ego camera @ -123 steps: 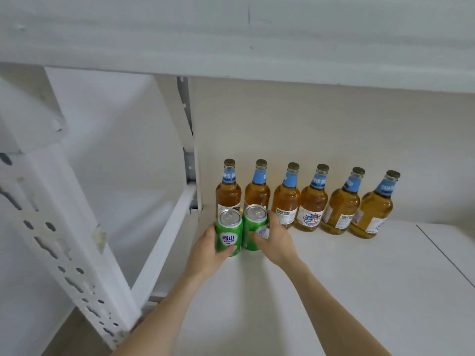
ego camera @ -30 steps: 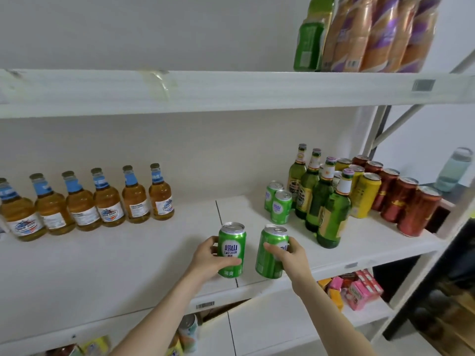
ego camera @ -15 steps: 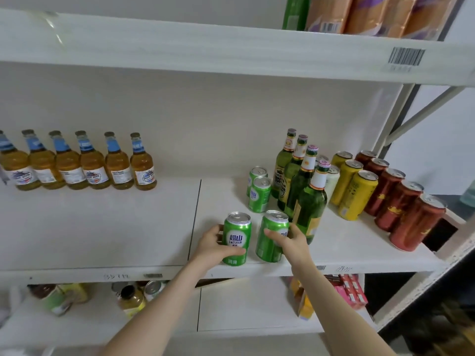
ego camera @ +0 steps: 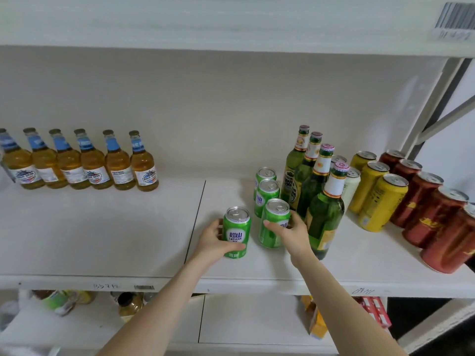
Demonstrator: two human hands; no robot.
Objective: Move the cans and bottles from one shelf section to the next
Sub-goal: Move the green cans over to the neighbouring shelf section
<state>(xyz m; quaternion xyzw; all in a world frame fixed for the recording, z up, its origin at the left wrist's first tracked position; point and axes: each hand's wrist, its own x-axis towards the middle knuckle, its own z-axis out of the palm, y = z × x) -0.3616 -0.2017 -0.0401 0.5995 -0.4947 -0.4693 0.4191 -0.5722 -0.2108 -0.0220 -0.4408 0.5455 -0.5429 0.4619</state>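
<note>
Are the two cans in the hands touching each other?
Apart. The head view shows white shelf between the left can and the right can.

Gripped at near left of right section [ego camera: 359,255]: green left can [ego camera: 236,233], upright; green right can [ego camera: 273,224], slightly tilted, just beside green bottles [ego camera: 324,222]. Six amber bottles [ego camera: 92,167] rowed far left.

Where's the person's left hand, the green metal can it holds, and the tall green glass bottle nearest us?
Left hand [ego camera: 212,239]: head view, back of the hand.
Green metal can [ego camera: 236,233]: head view, its printed side.
Tall green glass bottle [ego camera: 327,217]: head view, its green shoulder.
</note>
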